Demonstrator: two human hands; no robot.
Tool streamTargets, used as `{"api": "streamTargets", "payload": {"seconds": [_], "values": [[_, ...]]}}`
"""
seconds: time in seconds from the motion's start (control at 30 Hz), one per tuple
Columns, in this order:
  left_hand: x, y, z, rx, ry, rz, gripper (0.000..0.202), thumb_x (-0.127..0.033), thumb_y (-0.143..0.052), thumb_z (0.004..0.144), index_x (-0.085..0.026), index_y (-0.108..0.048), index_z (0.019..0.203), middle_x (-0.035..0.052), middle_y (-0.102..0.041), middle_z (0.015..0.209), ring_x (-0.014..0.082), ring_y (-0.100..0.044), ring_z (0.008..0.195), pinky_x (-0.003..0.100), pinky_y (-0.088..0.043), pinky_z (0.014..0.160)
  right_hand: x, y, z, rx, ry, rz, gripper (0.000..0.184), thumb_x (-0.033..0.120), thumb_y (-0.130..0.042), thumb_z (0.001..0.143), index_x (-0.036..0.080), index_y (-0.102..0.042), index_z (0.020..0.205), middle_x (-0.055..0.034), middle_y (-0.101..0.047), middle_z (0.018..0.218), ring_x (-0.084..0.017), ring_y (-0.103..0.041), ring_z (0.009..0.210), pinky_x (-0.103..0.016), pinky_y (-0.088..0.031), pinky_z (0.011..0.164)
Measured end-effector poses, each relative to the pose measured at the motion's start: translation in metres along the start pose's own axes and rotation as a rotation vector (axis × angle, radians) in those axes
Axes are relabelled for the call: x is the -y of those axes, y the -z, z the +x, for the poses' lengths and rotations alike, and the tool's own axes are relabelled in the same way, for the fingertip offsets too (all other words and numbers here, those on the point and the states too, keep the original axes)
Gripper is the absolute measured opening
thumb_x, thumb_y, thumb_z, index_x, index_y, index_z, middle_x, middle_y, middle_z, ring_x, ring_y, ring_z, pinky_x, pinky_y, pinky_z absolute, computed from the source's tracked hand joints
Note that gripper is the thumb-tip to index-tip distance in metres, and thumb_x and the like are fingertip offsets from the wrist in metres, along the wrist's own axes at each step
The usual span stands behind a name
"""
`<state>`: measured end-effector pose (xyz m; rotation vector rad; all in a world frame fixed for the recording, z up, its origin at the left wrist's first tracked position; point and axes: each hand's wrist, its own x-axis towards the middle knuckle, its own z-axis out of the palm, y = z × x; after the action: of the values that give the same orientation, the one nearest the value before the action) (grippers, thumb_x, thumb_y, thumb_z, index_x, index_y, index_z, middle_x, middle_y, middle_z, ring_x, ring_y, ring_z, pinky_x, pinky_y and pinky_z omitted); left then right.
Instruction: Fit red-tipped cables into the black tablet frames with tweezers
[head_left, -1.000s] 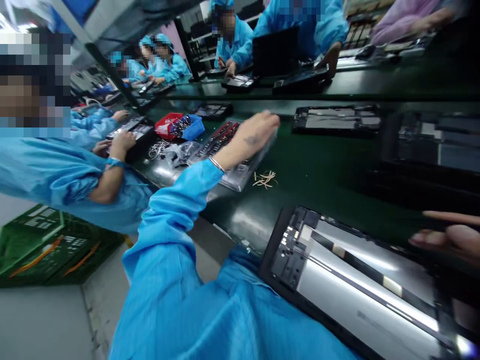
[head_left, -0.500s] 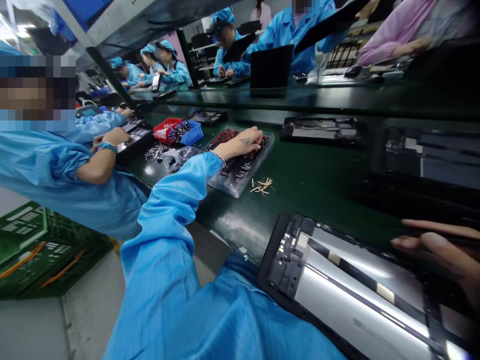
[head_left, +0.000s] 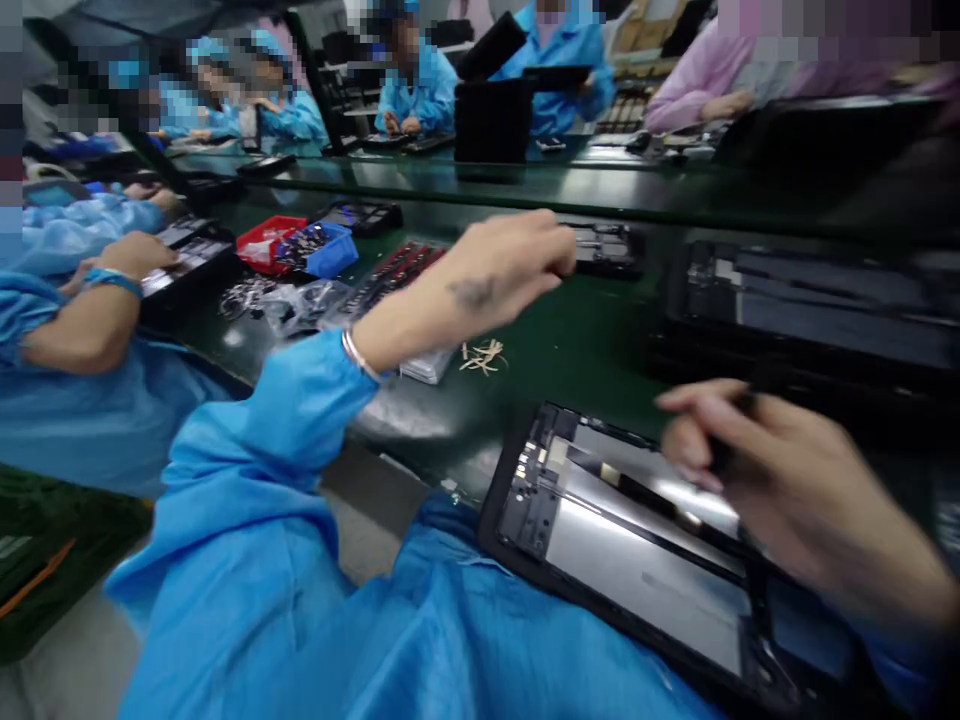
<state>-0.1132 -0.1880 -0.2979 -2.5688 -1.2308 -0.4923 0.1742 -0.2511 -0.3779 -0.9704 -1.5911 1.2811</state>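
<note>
left hand (head_left: 510, 255): fingers curled, raised above the desk (head_left: 592, 350); whether it grips anything cannot be told.
right hand (head_left: 780, 470): fingers bent narrow, over the open tablet (head_left: 615, 550); its hold, blurred, cannot be told.
open tablet: at the desk's near edge.
clear tray (head_left: 426, 370): partly behind the left wrist (head_left: 382, 330).

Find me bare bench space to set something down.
The glossy dark-green bench shows a bare patch between the thin cream strips and the dark flat device at right, just beyond the black-framed rectangular device with silver panels. The left is crowded: red plastic bin, blue plastic bin, crumpled clear plastic bags.
</note>
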Motion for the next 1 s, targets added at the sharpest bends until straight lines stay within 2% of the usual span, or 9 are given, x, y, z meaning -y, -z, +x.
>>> {"api": "streamTargets", "payload": {"seconds": [0.07,0.13,0.2,0.27,0.43,0.57,0.63,0.83,1.0], "values": [[-0.046,-0.007,-0.005,-0.054,-0.252,0.122,0.039,-0.024,-0.032,0.109,-0.019,-0.069,0.12,0.0102,-0.071,0.111,0.0223,-0.069,0.1,0.037,-0.056,0.079,0.003,-0.017,0.005,0.091,-0.234,0.239,0.033,0.052,-0.074,0.091,0.019,-0.07,0.086,0.0003,-0.053,0.063,-0.011,-0.044,0.052,-0.027,-0.045,0.05],[-0.074,-0.021,-0.013,-0.201,-0.621,0.238,0.038,-0.026,-0.033,0.111,-0.024,-0.07,0.12,0.006,-0.072,0.111,0.0199,-0.071,0.101,0.033,-0.059,0.078,0.002,-0.025,0.007,0.072,-0.293,0.391,0.042,0.055,-0.08,0.084,0.018,-0.062,0.072,0.002,-0.049,0.064,-0.009,-0.04,0.055,-0.024,-0.041,0.05],[-0.085,-0.036,-0.017,-0.37,-0.894,0.289,0.031,-0.025,-0.042,0.109,-0.026,-0.072,0.115,0.0019,-0.073,0.113,0.0174,-0.071,0.104,0.03,-0.061,0.086,0.0,-0.025,0.006,-0.002,-0.302,0.449,0.041,0.051,-0.086,0.079,0.017,-0.063,0.074,0.0028,-0.049,0.067,-0.008,-0.041,0.057,-0.021,-0.037,0.049],[-0.086,-0.048,-0.017,-0.431,-0.976,0.23,0.025,-0.021,-0.05,0.106,-0.025,-0.074,0.11,0.002,-0.073,0.112,0.017,-0.071,0.105,0.03,-0.062,0.092,-0.001,-0.022,0.003,-0.061,-0.311,0.445,0.035,0.045,-0.09,0.076,0.018,-0.069,0.082,0.0027,-0.052,0.07,-0.008,-0.044,0.059,-0.02,-0.036,0.049],[-0.083,-0.057,-0.013,-0.457,-0.893,0.054,0.016,-0.021,-0.056,0.104,-0.021,-0.073,0.105,0.0037,-0.074,0.104,0.016,-0.071,0.098,0.029,-0.061,0.084,-0.001,-0.015,0.004,-0.14,-0.173,0.292,0.032,0.044,-0.092,0.073,0.018,-0.074,0.081,0.0015,-0.057,0.067,-0.009,-0.049,0.058,-0.021,-0.038,0.049],[-0.084,-0.055,-0.013,-0.399,-0.5,0.107,0.02,-0.024,-0.049,0.107,-0.018,-0.067,0.1,0.0058,-0.071,0.093,0.0163,-0.065,0.083,0.031,-0.055,0.072,0.0,-0.013,0.007,-0.18,0.01,0.013,0.027,0.046,-0.085,0.081,0.019,-0.077,0.083,0.0006,-0.062,0.066,-0.011,-0.05,0.055,-0.024,-0.04,0.049],[-0.084,-0.053,-0.012,-0.33,-0.392,0.144,0.021,-0.023,-0.047,0.108,-0.016,-0.065,0.099,0.0064,-0.069,0.092,0.0166,-0.061,0.081,0.031,-0.053,0.073,0.0,-0.013,0.006,-0.205,0.105,-0.142,0.02,0.041,-0.079,0.087,0.021,-0.078,0.084,0.0005,-0.065,0.068,-0.012,-0.053,0.056,-0.025,-0.043,0.051],[-0.089,-0.045,-0.013,-0.241,-0.322,0.161,0.021,-0.019,-0.047,0.107,-0.014,-0.064,0.096,0.0054,-0.065,0.089,0.0174,-0.057,0.079,0.03,-0.049,0.071,-0.003,-0.012,0.002,-0.226,0.366,-0.469,0.01,0.026,-0.067,0.095,0.023,-0.074,0.088,0.0003,-0.069,0.076,-0.015,-0.06,0.066,-0.03,-0.046,0.062],[-0.099,-0.043,-0.017,-0.257,-0.354,0.232,0.027,-0.011,-0.039,0.106,-0.015,-0.063,0.094,0.0053,-0.063,0.083,0.0176,-0.057,0.076,0.031,-0.046,0.067,-0.004,-0.011,0.0,-0.187,0.431,-0.571,0.012,0.022,-0.063,0.095,0.027,-0.073,0.092,0.0002,-0.071,0.079,-0.017,-0.063,0.067,-0.032,-0.046,0.062]]}}
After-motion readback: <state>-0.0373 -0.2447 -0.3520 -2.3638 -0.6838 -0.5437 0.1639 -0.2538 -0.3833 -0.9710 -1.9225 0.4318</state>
